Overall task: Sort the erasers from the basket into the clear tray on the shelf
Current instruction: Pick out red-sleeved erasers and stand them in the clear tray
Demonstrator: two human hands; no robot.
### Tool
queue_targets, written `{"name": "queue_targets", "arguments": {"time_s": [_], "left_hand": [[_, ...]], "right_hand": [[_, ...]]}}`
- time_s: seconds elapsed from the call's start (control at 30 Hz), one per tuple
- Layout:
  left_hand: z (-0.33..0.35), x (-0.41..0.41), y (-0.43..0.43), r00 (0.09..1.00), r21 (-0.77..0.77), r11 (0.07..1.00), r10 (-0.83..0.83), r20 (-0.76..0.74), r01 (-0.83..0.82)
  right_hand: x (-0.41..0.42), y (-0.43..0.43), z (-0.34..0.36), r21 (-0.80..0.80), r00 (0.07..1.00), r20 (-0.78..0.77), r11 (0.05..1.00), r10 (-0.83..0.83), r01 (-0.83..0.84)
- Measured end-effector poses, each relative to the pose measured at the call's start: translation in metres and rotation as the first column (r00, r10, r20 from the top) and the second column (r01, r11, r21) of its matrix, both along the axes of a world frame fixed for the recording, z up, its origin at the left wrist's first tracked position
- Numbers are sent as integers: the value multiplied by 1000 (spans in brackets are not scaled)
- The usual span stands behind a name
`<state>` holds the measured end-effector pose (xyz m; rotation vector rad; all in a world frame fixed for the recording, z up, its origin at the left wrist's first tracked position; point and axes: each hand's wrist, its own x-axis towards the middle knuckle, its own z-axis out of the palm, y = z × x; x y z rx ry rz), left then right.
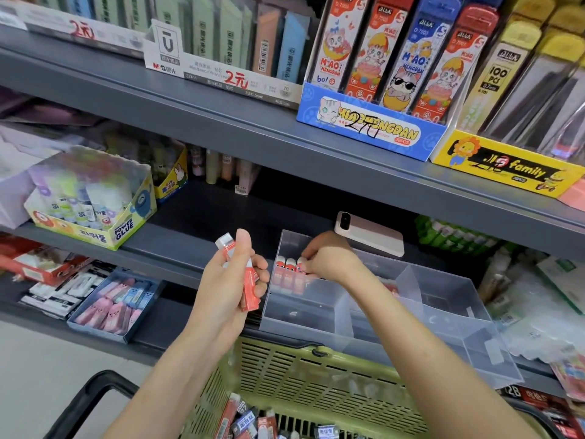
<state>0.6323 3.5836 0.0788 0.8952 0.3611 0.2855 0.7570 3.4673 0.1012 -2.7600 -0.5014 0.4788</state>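
Gripped two red-sleeved white erasers in the left hand, fingers curled round them. Pinched a third red eraser with the right hand, beside two standing ones in the left compartment of the clear plastic tray on the grey shelf, above the green plastic basket.

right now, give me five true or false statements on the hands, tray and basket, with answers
1. The left hand holds red-sleeved erasers. True.
2. The right hand reaches into the green basket. False: it pinches the end eraser of a row in the clear tray.
3. The row stands in the tray's back left compartment. True.
4. The phone lies in the basket. False: it lies on the shelf behind the tray.
5. The basket is empty. False: loose erasers lie in it.
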Motion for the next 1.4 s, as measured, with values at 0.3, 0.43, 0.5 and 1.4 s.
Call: {"name": "queue_targets", "arguments": {"time_s": [0.3, 0.43, 0.5, 1.4], "left_hand": [[-4, 4, 3, 997, -258, 966, 49, 59, -32], [-7, 6, 2, 993, -258, 965, 83, 85, -58], [-8, 6, 0, 992, -189, 981, 72, 99, -52], [-12, 5, -1, 996, -81, 993, 84, 35, -81]], "right_hand": [[-7, 5, 7, -58, 985, 169, 998, 22, -12], [-51, 0, 29, 581, 999, 44, 813, 27, -47], [-75, 3, 34, 599, 996, -25, 798, 89, -57], [-12, -27, 25, 15, 995, 102, 1000, 1, -3]]}}
